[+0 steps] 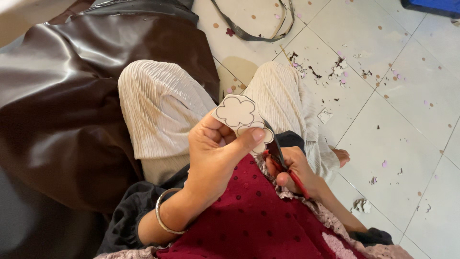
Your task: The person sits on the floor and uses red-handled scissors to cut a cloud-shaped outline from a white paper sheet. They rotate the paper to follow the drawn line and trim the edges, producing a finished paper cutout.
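One white paper piece (241, 116) bearing two outlined flower shapes and one pair of red-handled scissors (280, 160) were in use. The left hand (215, 158), wrist bent upward with a metal bangle (165, 216) on it, pinched the paper between thumb and fingers above the knees. The right hand (294, 170) was closed around the scissors' handles just below, the blades meeting the paper's lower edge. Many paper scraps (335, 72) lay scattered over the tiled floor (402, 124); a dark brown sheet (62, 96) lay on the left.
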{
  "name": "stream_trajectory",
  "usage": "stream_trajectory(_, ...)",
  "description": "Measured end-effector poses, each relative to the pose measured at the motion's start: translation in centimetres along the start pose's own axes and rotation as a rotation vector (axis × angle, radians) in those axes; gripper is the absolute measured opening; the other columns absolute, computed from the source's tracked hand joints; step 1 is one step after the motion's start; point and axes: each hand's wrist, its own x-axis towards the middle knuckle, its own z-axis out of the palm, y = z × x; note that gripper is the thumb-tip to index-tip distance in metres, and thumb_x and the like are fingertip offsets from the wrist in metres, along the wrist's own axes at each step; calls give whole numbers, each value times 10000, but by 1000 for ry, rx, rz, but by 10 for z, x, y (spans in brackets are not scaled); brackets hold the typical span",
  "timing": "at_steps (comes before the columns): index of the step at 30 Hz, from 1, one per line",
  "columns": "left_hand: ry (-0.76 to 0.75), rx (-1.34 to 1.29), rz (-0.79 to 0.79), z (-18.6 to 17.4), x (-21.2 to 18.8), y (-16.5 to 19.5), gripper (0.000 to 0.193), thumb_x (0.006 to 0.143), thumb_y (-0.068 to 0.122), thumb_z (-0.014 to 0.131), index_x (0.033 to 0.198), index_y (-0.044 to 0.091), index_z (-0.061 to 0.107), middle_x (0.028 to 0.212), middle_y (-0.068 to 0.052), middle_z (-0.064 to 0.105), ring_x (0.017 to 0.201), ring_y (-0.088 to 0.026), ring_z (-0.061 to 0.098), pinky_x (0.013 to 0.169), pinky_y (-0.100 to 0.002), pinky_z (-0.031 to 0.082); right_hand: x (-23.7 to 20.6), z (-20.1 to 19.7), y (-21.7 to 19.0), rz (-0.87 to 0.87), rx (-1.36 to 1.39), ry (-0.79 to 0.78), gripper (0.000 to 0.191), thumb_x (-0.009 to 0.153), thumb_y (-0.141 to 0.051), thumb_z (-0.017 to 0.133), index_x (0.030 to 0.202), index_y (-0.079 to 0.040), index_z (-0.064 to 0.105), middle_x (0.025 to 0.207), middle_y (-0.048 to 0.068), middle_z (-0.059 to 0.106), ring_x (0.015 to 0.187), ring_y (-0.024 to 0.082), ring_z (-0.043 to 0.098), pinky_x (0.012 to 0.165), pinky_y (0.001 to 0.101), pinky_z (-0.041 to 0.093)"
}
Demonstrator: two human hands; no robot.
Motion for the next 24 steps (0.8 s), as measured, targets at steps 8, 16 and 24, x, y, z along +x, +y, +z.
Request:
stream_trajectory(8, -25, -37, 12, -4, 1, -6, 192, 960, -13, 730, 1151, -22, 706, 1066, -53, 742, 971, -86, 688, 886, -244, 573, 0, 4, 8, -17, -7, 36, 788, 806, -908, 466, 692, -128, 490, 591, -61, 463, 497, 68, 427, 454, 250, 314)
stream_trajectory(16, -15, 68, 31, -5, -2, -4, 148, 965, -34, 724, 1110, -60, 712, 980, -54, 742, 868, -69, 665, 774, -220, 543, 1, 2, 2, -19, -55, 10, 821, 805, -921, 444, 758, -111, 567, 560, -57, 483, 470, 62, 479, 441, 240, 342)
stream_trajectory(24, -40, 101, 39, -1, -4, 1, 145, 957, -37, 720, 1100, -58, 716, 969, -28, 732, 850, -41, 651, 736, -191, 535, 1, 2, 0, -36, -61, 17, 835, 802, -936, 433, 749, -111, 546, 539, -58, 476, 452, 61, 481, 423, 238, 350)
